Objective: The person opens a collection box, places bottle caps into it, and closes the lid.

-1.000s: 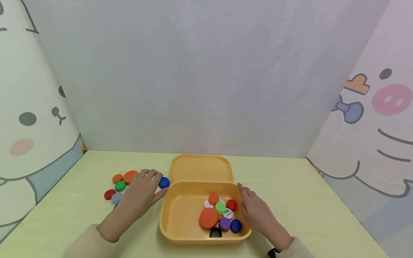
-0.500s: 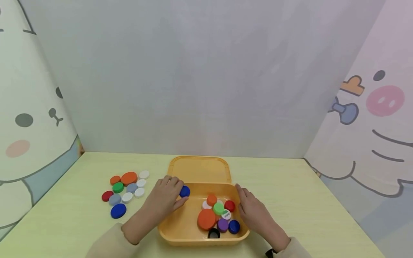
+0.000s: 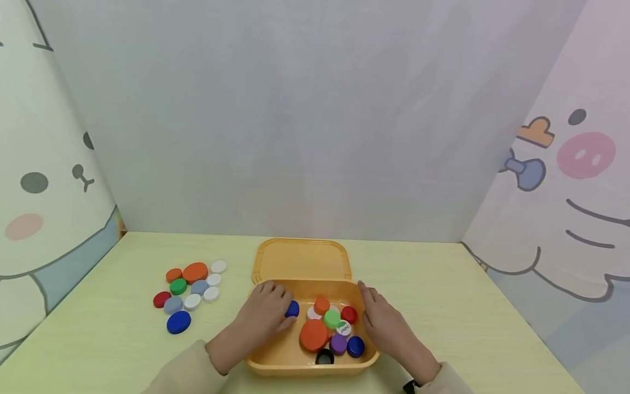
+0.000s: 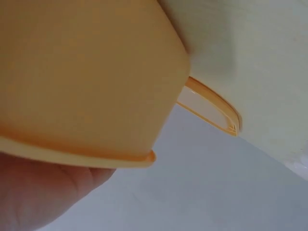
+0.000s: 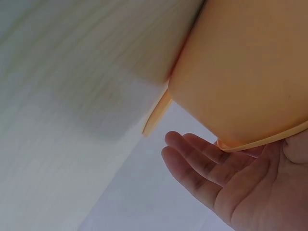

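My left hand [image 3: 266, 312] reaches over the left side of the yellow plastic box [image 3: 315, 370], pinching a blue bottle cap [image 3: 292, 309] inside it. In the left wrist view the box wall [image 4: 86, 86] hides the cap and most of that hand [image 4: 43, 192]. At the right rim my right hand [image 3: 389, 323] rests with its fingers nearly straight; the right wrist view shows the palm [image 5: 255, 187] against the rim, fingers outside. Several caps lie in the box's right half, among them a large orange cap [image 3: 313, 335], a light green cap [image 3: 332, 318] and a purple cap [image 3: 338, 344].
Behind the box lies its yellow lid [image 3: 302, 260], flat on the table [image 3: 413, 268]. Off to the left several loose caps are spread out, including a large blue cap [image 3: 179, 322], a green cap [image 3: 178, 286] and an orange cap [image 3: 195, 272]. A grey backdrop [image 3: 315, 137] stands behind.
My left hand has carried the blue cap rightward from beside the loose caps, over the left rim and down into the box. The right hand stays at the right rim.
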A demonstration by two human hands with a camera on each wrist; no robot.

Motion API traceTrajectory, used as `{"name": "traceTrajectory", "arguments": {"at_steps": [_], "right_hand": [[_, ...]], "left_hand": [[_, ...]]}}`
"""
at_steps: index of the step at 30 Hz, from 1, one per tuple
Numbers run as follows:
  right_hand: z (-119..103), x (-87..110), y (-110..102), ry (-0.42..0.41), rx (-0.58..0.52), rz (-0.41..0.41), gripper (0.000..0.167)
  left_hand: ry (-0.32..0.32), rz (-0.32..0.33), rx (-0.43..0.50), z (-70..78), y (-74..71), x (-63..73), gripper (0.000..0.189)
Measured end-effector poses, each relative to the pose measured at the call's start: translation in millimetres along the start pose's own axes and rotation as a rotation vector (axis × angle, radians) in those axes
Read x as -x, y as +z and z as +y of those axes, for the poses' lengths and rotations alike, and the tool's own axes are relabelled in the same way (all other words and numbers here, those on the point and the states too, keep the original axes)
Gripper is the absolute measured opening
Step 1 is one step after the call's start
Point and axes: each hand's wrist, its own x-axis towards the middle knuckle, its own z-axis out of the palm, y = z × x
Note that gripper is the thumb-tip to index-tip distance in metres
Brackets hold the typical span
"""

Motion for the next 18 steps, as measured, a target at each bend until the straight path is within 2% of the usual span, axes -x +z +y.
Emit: {"name": "traceTrajectory", "arguments": {"at_steps": [5,18], "right_hand": [[1,-0.7,1,0.008,-0.003,-0.006,0.051],[2,-1.1,3,0.007,-0.007,-0.005,0.051]], "left_hand": [[0.011,-0.038,-0.013,2.8,2.6,-1.2,0.039],[0.036,-0.082,-0.004,6.4,11.7,-3.4,0.039]]}}
